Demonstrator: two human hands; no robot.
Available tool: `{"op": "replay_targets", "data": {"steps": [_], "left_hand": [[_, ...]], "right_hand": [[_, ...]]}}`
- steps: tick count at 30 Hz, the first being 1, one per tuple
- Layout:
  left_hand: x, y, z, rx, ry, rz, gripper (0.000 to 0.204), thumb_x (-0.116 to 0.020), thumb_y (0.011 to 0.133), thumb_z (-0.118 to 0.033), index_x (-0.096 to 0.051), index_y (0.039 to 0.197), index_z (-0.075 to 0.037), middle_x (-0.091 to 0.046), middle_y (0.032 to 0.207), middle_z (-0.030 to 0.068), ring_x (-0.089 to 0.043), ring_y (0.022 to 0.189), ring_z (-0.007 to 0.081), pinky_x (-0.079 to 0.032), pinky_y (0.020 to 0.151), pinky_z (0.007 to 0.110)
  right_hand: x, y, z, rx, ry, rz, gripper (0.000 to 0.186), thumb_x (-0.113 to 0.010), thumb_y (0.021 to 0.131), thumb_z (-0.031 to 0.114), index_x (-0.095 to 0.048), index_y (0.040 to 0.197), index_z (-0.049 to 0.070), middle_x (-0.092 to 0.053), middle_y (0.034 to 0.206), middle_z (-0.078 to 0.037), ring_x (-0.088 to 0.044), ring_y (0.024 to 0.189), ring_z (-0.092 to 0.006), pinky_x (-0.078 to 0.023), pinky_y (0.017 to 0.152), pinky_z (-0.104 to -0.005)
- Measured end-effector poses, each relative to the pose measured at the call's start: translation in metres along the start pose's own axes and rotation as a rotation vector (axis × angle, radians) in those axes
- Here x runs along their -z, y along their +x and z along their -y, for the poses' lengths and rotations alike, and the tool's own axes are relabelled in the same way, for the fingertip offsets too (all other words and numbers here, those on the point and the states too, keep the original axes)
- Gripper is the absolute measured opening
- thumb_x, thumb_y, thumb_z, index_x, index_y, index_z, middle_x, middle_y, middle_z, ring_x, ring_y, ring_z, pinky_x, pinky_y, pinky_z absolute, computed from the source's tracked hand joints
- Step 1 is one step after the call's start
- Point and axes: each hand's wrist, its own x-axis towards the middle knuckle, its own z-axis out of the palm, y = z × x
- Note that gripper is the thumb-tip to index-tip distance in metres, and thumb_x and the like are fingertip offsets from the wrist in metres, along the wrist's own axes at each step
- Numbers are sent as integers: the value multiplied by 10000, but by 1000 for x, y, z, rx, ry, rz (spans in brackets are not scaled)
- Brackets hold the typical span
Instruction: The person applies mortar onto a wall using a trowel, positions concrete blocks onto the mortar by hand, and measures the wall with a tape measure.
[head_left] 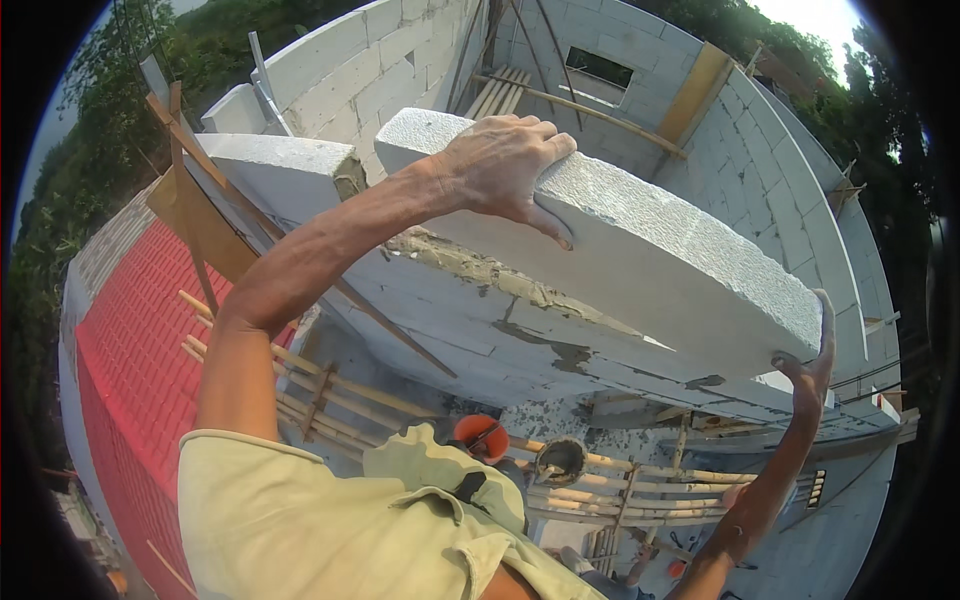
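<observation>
I hold a long, white, rough-topped concrete block [680, 250] over a block wall [440, 320] with uneven mortar along its upper edge. My left hand [510, 180] grips the top toward the block's left end, fingers over the far edge and thumb on the near face. My right hand [805, 355] is closed round the right end. Left of the held block, another white block [265, 150] sits on the wall. Whether the held block's underside rests fully on the mortar is hidden.
Bamboo scaffold poles [660, 485] lie below, with an orange bucket [478, 430] and a mortar bucket [560, 460]. A slanted timber [215, 180] stands at left beside a red tiled roof [140, 340]. Block walls [750, 170] enclose the far side. Another person's arm [637, 568] shows low down.
</observation>
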Motion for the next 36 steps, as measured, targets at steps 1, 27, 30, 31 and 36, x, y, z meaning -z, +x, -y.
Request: {"op": "replay_targets", "data": {"steps": [1,27,30,31,36], "left_hand": [[-5,-7,10,24,20,13,999,-906,637,-660,-644,1278,60,-692,1070,178,-671,1046,316,-536,958,430],[-71,-65,67,95,134,184,1016,-711,690,-893,-677,1056,54,-673,940,161,-662,946,277,-533,901,392],[-69,-66,68,100,126,216,1020,-708,695,-892,-677,1064,58,-674,938,166,-664,946,280,-536,894,398],[-69,-65,67,105,124,219,1020,-708,695,-892,-677,1064,58,-674,938,166,-664,946,280,-536,894,398],[-73,-55,63,102,93,214,1003,-744,698,-857,-675,1107,57,-681,963,168,-667,969,293,-535,913,409]], "right_hand": [[-17,12,-1,-21,59,71,1244,-906,476,426,-431,1552,19,-574,1382,-155,-556,1321,-293,-445,1150,-424],[-165,34,-16,-240,200,348,952,-834,517,30,-527,1418,18,-620,1263,-92,-580,1225,-232,-497,1105,-362],[-168,34,-20,-200,197,356,952,-832,522,26,-523,1422,15,-619,1273,-97,-581,1237,-233,-497,1113,-371],[-166,34,-19,-222,184,366,956,-831,521,19,-522,1425,14,-622,1275,-99,-580,1243,-232,-494,1115,-370],[-157,30,-21,-264,202,358,953,-827,523,-9,-528,1427,31,-636,1269,-90,-585,1247,-231,-480,1125,-363]]}}
